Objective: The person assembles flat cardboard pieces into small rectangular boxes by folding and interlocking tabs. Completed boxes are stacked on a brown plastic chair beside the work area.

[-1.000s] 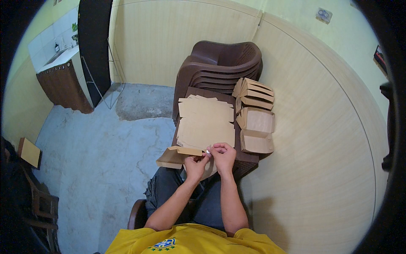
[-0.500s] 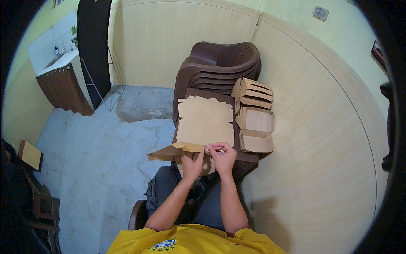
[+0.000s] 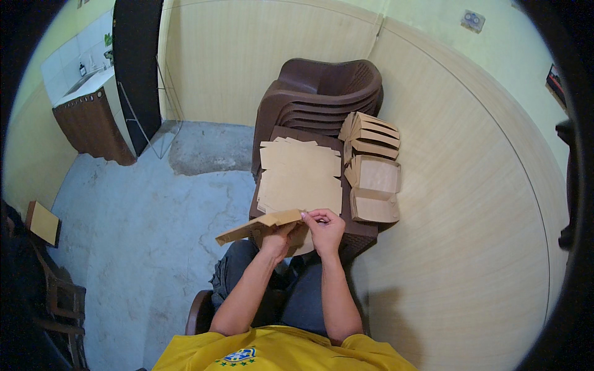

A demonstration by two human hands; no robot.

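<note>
A partly folded brown cardboard box (image 3: 250,226) is held over my lap, at the near edge of a brown surface (image 3: 361,229). My left hand (image 3: 276,242) grips it from inside and below, its fingers partly hidden by the cardboard. At the box's right corner, my right hand (image 3: 326,230) pinches the edge between thumb and fingers. Just beyond my hands lies a stack of flat cardboard blanks (image 3: 301,179) with notched edges.
To the right of the blanks are an open folded box (image 3: 375,190) and several nested boxes (image 3: 374,137), close to the wood-panelled wall (image 3: 458,185). Stacked brown plastic chairs (image 3: 328,80) stand behind. A sink cabinet (image 3: 93,123) is at the far left.
The box's left part has swung up and now shows a raised, folded side wall. My left hand has shifted slightly left and tilted; my right hand stays at the corner.
</note>
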